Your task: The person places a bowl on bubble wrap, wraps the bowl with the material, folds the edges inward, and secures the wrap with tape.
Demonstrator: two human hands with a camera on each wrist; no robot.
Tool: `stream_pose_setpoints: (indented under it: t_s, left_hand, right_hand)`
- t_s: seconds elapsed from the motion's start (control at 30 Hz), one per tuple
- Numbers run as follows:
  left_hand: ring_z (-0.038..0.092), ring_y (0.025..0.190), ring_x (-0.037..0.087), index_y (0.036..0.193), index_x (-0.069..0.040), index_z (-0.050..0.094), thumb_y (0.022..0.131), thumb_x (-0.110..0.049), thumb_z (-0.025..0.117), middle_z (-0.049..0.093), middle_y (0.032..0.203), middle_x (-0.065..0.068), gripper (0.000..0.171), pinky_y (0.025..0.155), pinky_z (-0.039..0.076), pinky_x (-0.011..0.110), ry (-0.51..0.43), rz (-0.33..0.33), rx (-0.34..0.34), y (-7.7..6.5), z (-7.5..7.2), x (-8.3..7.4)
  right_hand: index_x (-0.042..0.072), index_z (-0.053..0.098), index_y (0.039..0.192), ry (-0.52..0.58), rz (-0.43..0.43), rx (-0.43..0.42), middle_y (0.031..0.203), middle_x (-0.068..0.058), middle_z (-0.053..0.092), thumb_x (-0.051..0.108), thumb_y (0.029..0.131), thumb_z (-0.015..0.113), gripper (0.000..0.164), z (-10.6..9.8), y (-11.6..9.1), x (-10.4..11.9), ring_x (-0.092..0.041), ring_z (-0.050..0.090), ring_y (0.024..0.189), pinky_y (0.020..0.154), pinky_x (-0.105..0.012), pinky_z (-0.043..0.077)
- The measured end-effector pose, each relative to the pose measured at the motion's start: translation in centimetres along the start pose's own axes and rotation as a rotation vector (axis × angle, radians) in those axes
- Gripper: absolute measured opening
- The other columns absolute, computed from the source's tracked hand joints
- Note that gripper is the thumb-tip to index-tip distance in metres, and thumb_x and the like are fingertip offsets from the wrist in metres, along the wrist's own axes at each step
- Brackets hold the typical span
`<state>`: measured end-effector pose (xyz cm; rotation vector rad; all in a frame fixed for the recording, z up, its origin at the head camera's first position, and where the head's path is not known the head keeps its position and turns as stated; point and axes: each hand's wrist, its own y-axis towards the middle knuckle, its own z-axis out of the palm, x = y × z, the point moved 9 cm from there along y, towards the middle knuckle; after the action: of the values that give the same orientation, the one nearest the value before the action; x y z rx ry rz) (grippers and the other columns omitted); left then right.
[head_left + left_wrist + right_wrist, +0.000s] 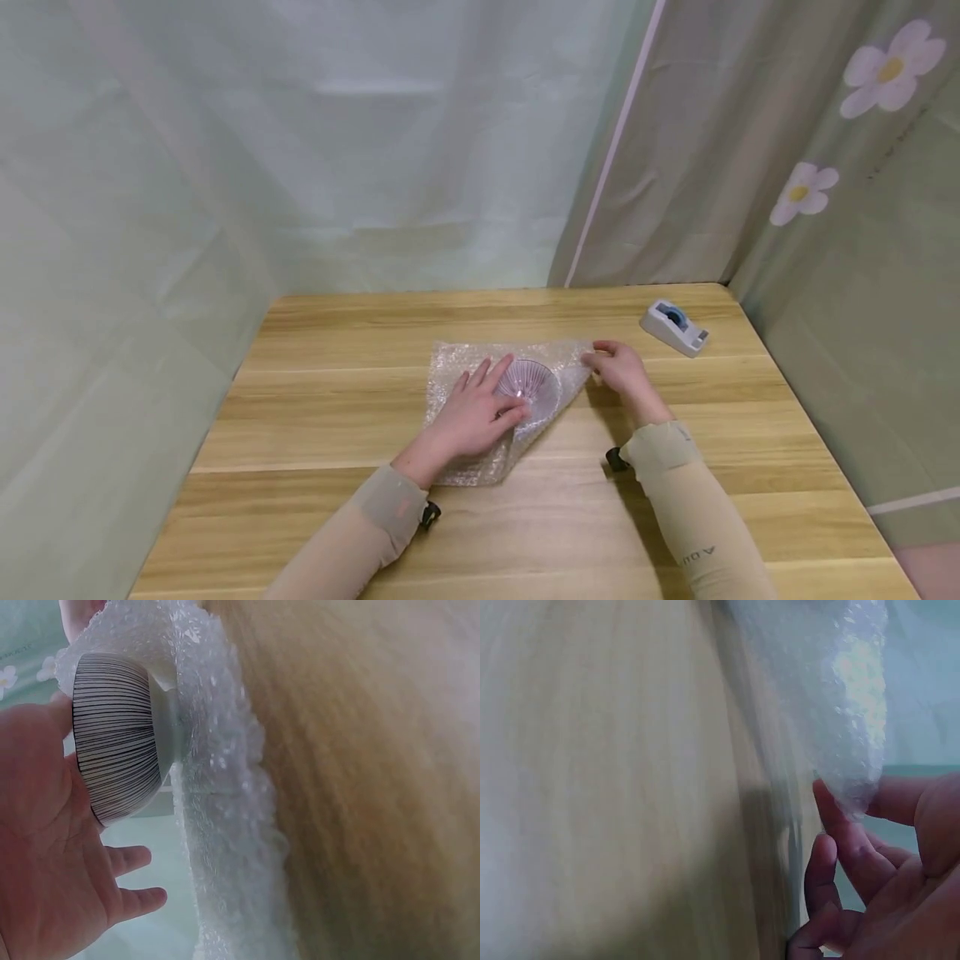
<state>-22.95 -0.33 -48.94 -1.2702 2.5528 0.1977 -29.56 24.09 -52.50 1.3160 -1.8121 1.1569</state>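
Observation:
A small bowl with thin dark radiating stripes [528,380] stands upright on a sheet of bubble wrap [472,472]. My left hand [475,419] rests over the bowl's left side with fingers spread. In the left wrist view, the palm lies by the rim of the striped bowl [116,739], and two fingers stick out past it. On the right, my right hand [624,372] pinches a corner of the wrap between thumb and fingers. That lifted corner [855,761] shows in the right wrist view, folding up beside the bowl.
A grey tape dispenser with a blue roll [674,327] stands at the back right of the wooden table [315,417]. Pale curtains [420,167] hang behind the table and along both sides, with white flowers [804,193] on the right one.

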Motion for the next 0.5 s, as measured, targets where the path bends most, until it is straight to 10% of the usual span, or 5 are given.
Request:
stream_pose_setpoints:
  t_s: [0.5]
  left_hand:
    - [0.011, 0.15, 0.041, 0.126, -0.034, 0.069, 0.103, -0.061, 0.026, 0.002, 0.167, 0.002, 0.056, 0.115, 0.016, 0.066, 0.004, -0.028, 0.016, 0.1, 0.2, 0.2]
  right_hand:
    - [0.007, 0.067, 0.125, 0.004, -0.15, -0.115, 0.123, -0.015, 0.066, 0.037, 0.096, 0.065, 0.042, 0.0, -0.9, 1.9, -0.027, 0.057, 0.113, 0.095, -0.041, 0.047]
